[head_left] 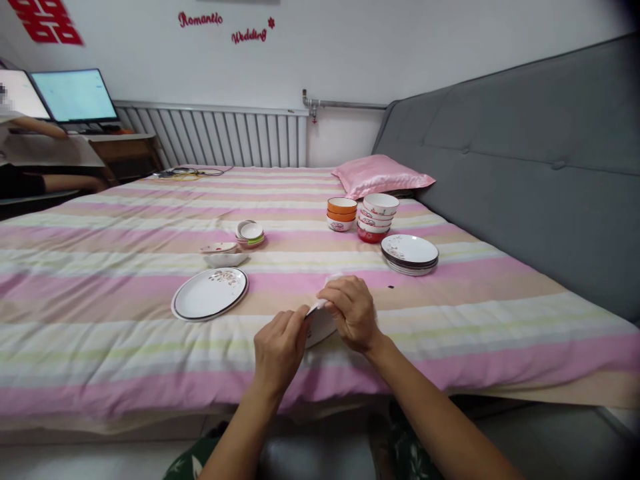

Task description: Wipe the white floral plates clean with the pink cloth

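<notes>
A white plate (pixel 320 328) with a dark rim is tilted on edge over the near side of the bed. Gripping its rim, my left hand (pixel 281 343) is closed on the left. My right hand (pixel 351 312) is closed around a white cloth or tissue (pixel 334 277) pressed against the plate's top edge; most of the cloth is hidden by my fingers. To the left lies an oval plate (pixel 213 293) with a brown floral print. A stack of round plates (pixel 410 250) sits to the right of my hands.
Beyond the plates are stacked orange and white bowls (pixel 342 213), a taller bowl stack (pixel 379 217), small dishes (pixel 250 231) and a rectangular dish (pixel 225 259). A pink pillow (pixel 381 173) lies by the grey headboard (pixel 520 147). A person sits at a desk with monitors (pixel 74 95).
</notes>
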Motion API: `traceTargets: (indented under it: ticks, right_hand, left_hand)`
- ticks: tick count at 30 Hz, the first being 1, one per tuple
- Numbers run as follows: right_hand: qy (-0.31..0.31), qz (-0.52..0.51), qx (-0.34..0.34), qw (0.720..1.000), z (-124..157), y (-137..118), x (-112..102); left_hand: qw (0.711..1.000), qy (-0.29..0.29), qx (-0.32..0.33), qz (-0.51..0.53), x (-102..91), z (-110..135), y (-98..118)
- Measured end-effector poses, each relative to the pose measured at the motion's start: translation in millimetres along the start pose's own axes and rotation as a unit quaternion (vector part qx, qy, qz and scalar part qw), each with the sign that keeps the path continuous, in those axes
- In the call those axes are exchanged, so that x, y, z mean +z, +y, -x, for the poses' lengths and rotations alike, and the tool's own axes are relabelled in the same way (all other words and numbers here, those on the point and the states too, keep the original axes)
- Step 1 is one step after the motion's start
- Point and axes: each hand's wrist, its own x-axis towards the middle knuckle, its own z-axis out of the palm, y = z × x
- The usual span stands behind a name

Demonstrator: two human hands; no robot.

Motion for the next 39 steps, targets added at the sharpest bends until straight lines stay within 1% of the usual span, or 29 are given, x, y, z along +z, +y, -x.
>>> traceTargets:
  ticks: [3, 7, 11, 17, 22, 24, 27, 30, 34, 36, 39]
  right_hand:
    - [0.003, -0.003, 0.003, 1.000, 0.1, 1.8, 0.0]
    - [0.005, -0.035, 0.032, 0.999, 1.8, 9.1, -0.2]
    - [0.019, -0.091, 0.094, 0.991, 4.1, 15.3, -1.2]
    - [0.053, -0.166, 0.208, 0.963, 8.0, 22.0, 5.5]
    - [0.060, -0.194, 0.268, 0.942, 10.2, 25.1, 10.3]
    - [0.058, -0.194, 0.289, 0.936, 11.2, 25.7, 10.9]
    - [0.037, -0.181, 0.322, 0.929, 14.7, 26.9, 13.1]
    - [0.001, -0.152, 0.355, 0.923, 20.6, 28.9, 18.0]
    - [-0.045, -0.110, 0.377, 0.919, 28.2, 32.7, 25.8]
    - [-0.075, -0.089, 0.380, 0.918, 31.4, 35.0, 29.3]
    - [-0.107, -0.069, 0.381, 0.916, 36.4, 38.4, 35.1]
  left_hand:
    - [1.000, -0.010, -0.012, 0.007, 1.6, 0.4, 0.2]
    - [0.999, -0.013, -0.033, 0.015, 2.5, 0.9, 0.3]
    - [0.999, -0.013, -0.046, 0.022, 2.2, 2.0, -0.8]
    - [0.997, -0.002, -0.067, 0.032, 3.4, 2.5, -7.4]
    - [0.995, -0.003, -0.096, 0.039, 2.8, 3.9, -11.9]
    - [0.993, -0.012, -0.114, 0.038, 1.9, 4.2, -12.6]
    - [0.987, -0.046, -0.154, 0.029, 0.6, 3.2, -13.7]
    - [0.975, -0.085, -0.206, 0.006, 0.1, 1.4, -16.8]
    - [0.956, -0.134, -0.261, -0.022, 0.2, -0.4, -23.3]
    - [0.943, -0.170, -0.284, -0.032, 0.2, -0.7, -25.6]
    - [0.913, -0.243, -0.323, -0.055, 1.4, 0.7, -27.2]
